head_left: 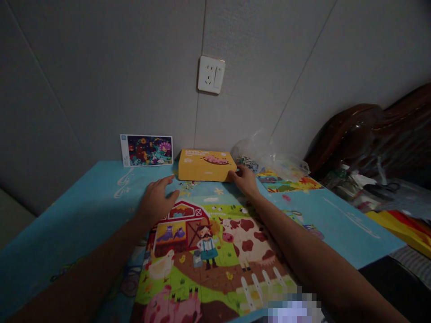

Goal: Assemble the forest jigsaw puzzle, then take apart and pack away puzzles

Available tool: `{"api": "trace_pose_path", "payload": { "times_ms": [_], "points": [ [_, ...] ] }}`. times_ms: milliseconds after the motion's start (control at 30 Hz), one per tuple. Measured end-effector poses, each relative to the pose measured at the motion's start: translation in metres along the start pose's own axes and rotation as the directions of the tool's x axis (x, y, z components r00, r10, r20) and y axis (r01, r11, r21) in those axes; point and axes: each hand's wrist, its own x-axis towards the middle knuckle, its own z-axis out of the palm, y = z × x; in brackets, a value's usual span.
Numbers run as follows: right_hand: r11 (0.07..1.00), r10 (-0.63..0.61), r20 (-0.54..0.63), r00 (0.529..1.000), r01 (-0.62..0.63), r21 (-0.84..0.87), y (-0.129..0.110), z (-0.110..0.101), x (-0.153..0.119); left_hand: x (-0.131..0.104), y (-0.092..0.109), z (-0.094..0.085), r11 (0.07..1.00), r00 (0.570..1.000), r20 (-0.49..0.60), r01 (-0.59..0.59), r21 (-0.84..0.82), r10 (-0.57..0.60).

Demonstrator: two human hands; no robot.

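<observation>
Grey wall panels fill the background, a white socket plate up there well above the fingers, and below it all spreads a blue table cover! Eyes on the left hand: fingers loosely spread, thumb apart from forefinger, nothing between them, the tips just beside the left end of the yellow box. Over to the right hand, and here's contact: thumb at the front corner, fingers bent at the right end of that same box, though whether they pinch it or merely touch, I can't tell. So the box sits right between the two sets of fingertips, close to the wall, its face showing a pink figure. Nearer than both hands, between the forearms, lies the farm puzzle, flat, with cow, farmer, hen and pig all on show. Beyond the left fingers, a dark picture card stands up by the wall. Right of the right fingers, a clear plastic bag lies crumpled, partly over a bright picture sheet, and farther right rises dark carved wood
</observation>
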Motion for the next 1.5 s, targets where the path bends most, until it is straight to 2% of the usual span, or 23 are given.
{"api": "trace_pose_path", "payload": {
  "times_ms": [100,200,233,300,367,400,467,567,633,733,867,967,1100,1167,1267,1400,1500],
  "points": [
    [0.978,-0.086,0.008,0.996,0.083,0.191,-0.006,0.001,-0.003,0.001,-0.001,0.0,0.997,0.998,0.028,0.054,-0.057,-0.053],
    [0.846,-0.305,-0.053,0.951,0.296,0.443,-0.012,-0.001,0.002,0.001,0.0,-0.001,0.982,0.994,0.044,0.106,-0.155,-0.1],
    [0.81,-0.379,-0.099,0.92,0.381,0.446,-0.015,-0.002,0.005,0.001,0.0,-0.001,0.973,0.992,0.044,0.128,-0.19,-0.122],
    [0.796,-0.494,-0.166,0.854,0.521,0.309,-0.022,-0.004,0.012,0.001,0.0,-0.002,0.956,0.988,0.032,0.156,-0.247,-0.153],
    [0.796,-0.564,-0.188,0.804,0.59,0.133,-0.028,-0.003,0.023,0.002,0.0,-0.003,0.951,0.986,0.003,0.161,-0.266,-0.166],
    [0.799,-0.576,-0.194,0.794,0.597,0.073,-0.031,-0.001,0.029,0.002,-0.001,-0.003,0.952,0.985,-0.023,0.158,-0.261,-0.17],
    [0.828,-0.538,-0.238,0.809,0.56,0.032,-0.036,0.006,0.042,0.001,-0.001,-0.004,0.96,0.981,-0.081,0.151,-0.237,-0.174],
    [0.887,-0.383,-0.325,0.865,0.442,0.13,-0.04,0.016,0.057,0.0,-0.002,-0.004,0.971,0.978,-0.132,0.134,-0.196,-0.161],
    [0.906,-0.301,-0.348,0.888,0.38,0.188,-0.042,0.019,0.064,-0.001,-0.002,-0.004,0.977,0.982,-0.131,0.109,-0.185,-0.134],
    [0.908,-0.228,-0.387,0.893,0.339,0.246,-0.046,0.014,0.072,-0.002,-0.002,-0.003,0.981,0.988,-0.119,0.075,-0.178,-0.097],
    [0.814,-0.188,-0.33,0.925,0.335,0.474,-0.052,-0.002,0.081,-0.003,0.001,-0.004,0.983,0.992,-0.096,0.065,-0.169,-0.082],
    [0.757,-0.153,-0.359,0.921,0.343,0.557,-0.06,-0.014,0.08,-0.004,0.004,-0.004,0.984,0.995,-0.073,0.057,-0.167,-0.07],
    [0.673,-0.141,-0.36,0.922,0.355,0.649,-0.078,-0.027,0.072,-0.005,0.007,-0.006,0.986,0.998,-0.053,-0.039,-0.16,0.031],
    [0.662,-0.119,-0.35,0.929,0.337,0.67,-0.084,-0.032,0.069,-0.004,0.006,-0.007,0.983,0.995,-0.034,-0.096,-0.158,0.092],
    [0.715,-0.071,-0.309,0.948,0.265,0.647,-0.081,-0.031,0.072,0.001,0.004,-0.008,0.98,0.992,-0.036,-0.125,-0.152,0.12],
    [0.833,-0.016,-0.278,0.961,0.166,0.527,-0.062,-0.02,0.081,0.002,0.005,-0.012,0.973,0.988,-0.082,-0.141,-0.183,0.128],
    [0.893,-0.025,-0.28,0.96,0.147,0.425,-0.052,-0.014,0.085,-0.001,0.011,-0.016,0.96,0.973,-0.13,-0.214,-0.182,0.192]
  ]
}}
